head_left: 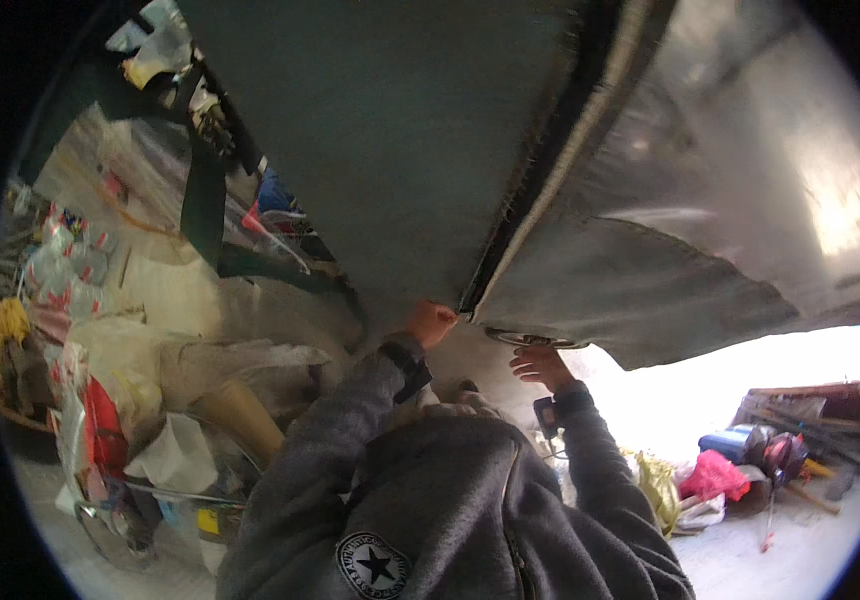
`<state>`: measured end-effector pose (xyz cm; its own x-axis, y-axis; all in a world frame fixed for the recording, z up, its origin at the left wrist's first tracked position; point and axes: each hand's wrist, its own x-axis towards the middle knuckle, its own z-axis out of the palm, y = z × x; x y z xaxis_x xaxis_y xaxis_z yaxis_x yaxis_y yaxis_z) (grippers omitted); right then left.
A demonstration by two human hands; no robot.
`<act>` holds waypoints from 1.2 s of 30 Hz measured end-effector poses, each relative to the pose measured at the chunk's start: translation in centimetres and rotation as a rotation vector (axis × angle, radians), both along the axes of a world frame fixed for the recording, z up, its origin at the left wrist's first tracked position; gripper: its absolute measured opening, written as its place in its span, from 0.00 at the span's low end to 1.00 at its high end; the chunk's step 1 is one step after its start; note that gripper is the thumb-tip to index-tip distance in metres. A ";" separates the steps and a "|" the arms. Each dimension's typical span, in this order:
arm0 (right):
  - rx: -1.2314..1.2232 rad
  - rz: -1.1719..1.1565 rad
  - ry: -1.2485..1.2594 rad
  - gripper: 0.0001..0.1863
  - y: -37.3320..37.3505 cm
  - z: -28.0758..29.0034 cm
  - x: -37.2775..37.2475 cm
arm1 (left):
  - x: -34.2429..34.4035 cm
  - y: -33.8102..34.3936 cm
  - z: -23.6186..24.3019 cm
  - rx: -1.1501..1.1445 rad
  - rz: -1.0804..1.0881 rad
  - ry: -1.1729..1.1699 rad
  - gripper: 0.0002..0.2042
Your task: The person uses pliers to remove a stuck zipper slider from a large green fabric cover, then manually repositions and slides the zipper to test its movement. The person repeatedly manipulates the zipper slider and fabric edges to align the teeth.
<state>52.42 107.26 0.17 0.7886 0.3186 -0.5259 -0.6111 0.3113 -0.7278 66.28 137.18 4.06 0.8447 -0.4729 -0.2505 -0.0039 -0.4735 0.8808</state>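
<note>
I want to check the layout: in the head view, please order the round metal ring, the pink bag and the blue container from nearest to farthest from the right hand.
1. Round metal ring: just above the right hand, under the fabric edge.
2. Pink bag: lower right, on the ground.
3. Blue container: lower right, just behind the bag.

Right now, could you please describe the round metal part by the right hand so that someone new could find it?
Start at the big dull-grey sheet-metal panel overhead, then follow the dark seam down to the panel's lower edge. There, just above the right hand, sits a flat round metal ring. It is the only shiny circular piece on that edge.
</note>
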 end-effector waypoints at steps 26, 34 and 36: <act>0.368 -0.421 0.298 0.08 11.0 -15.3 11.5 | -2.8 -1.5 -19.0 -0.575 0.664 0.926 0.09; -0.231 0.104 -0.096 0.11 10.9 -12.0 8.4 | -3.9 -5.4 -20.8 -0.961 0.713 1.411 0.10; 0.299 -0.173 0.401 0.12 10.4 -12.8 8.4 | -4.5 -5.9 -21.6 -0.944 0.724 1.544 0.10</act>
<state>60.79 117.66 -12.58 0.5987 0.3838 -0.7030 -0.7447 0.5900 -0.3120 61.73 131.30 -17.57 0.2486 -0.5976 -0.7623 0.8437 0.5202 -0.1326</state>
